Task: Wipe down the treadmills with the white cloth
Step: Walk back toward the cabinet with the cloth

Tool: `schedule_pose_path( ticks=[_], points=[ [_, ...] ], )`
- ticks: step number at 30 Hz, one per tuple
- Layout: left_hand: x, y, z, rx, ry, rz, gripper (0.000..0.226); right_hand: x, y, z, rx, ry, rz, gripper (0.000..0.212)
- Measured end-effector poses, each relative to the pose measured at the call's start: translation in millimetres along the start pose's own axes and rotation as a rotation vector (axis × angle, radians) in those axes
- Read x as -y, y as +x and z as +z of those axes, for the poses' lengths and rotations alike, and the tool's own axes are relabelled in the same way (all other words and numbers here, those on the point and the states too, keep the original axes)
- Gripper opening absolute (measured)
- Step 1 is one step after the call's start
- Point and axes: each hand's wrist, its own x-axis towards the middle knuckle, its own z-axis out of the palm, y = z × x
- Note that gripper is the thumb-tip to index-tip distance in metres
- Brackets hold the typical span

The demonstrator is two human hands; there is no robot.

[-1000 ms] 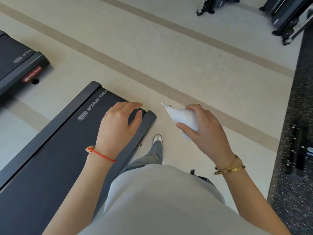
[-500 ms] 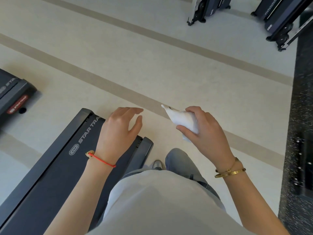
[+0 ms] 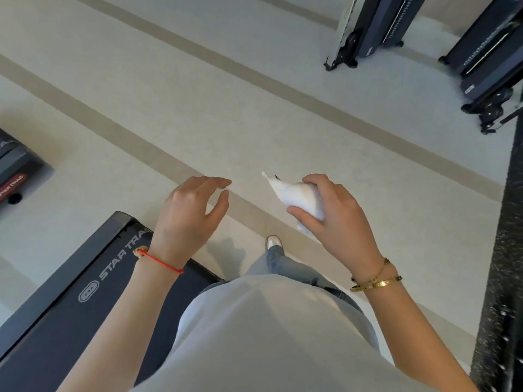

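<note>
A black treadmill marked STAR TRAC lies flat on the floor at the lower left, its end under my left forearm. My right hand grips a bunched white cloth, held in the air above the pale floor, to the right of the treadmill. My left hand hovers with relaxed fingers over the treadmill's end, holding nothing and touching nothing.
Another treadmill end with a red label shows at the left edge. Two folded treadmills stand at the top right and far right. A dark speckled mat runs down the right side. My foot is on the tan-striped floor.
The view has moved forward past the treadmill's end, so the treadmill slid down and left in frame. My left hand lifted off the end; the right hand kept hold of the cloth.
</note>
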Motion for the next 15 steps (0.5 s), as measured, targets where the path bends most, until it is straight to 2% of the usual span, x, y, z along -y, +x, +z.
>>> schedule_pose_path(
  ticks=[7, 15],
  points=[
    [-6.5, 107.8, 28.0, -0.09, 0.023, -0.054, 0.029, -45.6, 135.0, -30.9, 0.078, -0.042, -0.126, 0.045],
    [16.1, 198.2, 42.4, -0.145, 0.026, -0.165, 0.026, -64.2, 250.7, -23.3, 0.169, -0.016, -0.181, 0.048]
  ],
)
